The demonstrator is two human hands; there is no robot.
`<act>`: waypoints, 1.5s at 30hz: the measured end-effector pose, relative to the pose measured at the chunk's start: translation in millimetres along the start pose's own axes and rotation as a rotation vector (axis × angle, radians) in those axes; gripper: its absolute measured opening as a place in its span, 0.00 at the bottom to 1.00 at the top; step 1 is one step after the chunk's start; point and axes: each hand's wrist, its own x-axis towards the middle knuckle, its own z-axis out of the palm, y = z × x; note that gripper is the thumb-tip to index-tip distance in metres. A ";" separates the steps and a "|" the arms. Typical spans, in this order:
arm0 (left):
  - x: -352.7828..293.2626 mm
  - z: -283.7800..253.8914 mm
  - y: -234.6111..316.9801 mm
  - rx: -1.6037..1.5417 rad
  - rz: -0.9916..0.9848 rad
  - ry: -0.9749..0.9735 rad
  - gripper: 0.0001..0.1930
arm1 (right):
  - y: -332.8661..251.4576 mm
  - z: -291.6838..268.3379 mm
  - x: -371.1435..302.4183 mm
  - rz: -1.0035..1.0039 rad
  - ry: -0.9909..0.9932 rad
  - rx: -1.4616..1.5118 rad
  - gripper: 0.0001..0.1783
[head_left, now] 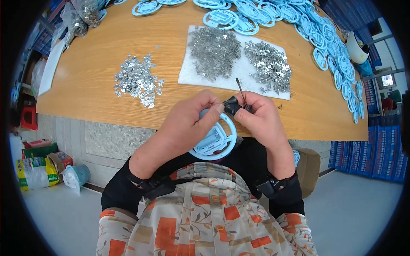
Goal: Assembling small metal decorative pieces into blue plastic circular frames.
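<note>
My left hand point(194, 117) is closed, thumb and fingers pinched together over the upper rim of a light-blue round plastic frame point(215, 147). That frame has an outer ring and a raised inner shape, and it sits just at the table's near edge, above my lap. My right hand point(262, 119) is closed around a thin dark metal rod point(241, 91), which points up and away. Black wrapping point(232, 105) shows at my right fingertips, right beside the left fingertips; whether it covers a finger or belongs to a tool, I cannot tell. The pinched left fingertips hide whatever lies between them.
Small silver metal pieces lie in a loose pile point(137, 80) on the wooden table point(102, 47), and in two heaps on a white sheet point(183, 72). Many light-blue frames point(318, 40) cover the far and right sides. A cardboard box point(308, 170) stands below, at right.
</note>
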 end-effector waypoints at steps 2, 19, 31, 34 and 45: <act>3.7 1.9 2.7 0.100 0.018 0.000 0.08 | 1.6 -1.7 0.1 0.025 0.008 0.037 0.07; 27.7 4.6 -35.1 0.100 0.009 0.121 0.14 | 5.5 9.1 -5.7 -0.210 0.213 -0.584 0.11; 30.2 2.8 -39.4 0.165 0.053 0.144 0.16 | -5.5 33.0 -1.7 -0.267 0.274 -0.941 0.09; 29.8 3.0 -42.6 0.144 0.045 0.142 0.16 | -3.3 40.4 -3.1 -0.300 0.266 -0.991 0.10; 30.6 2.4 -41.4 0.117 0.054 0.135 0.16 | -2.5 22.9 -3.6 -0.179 0.271 -0.726 0.09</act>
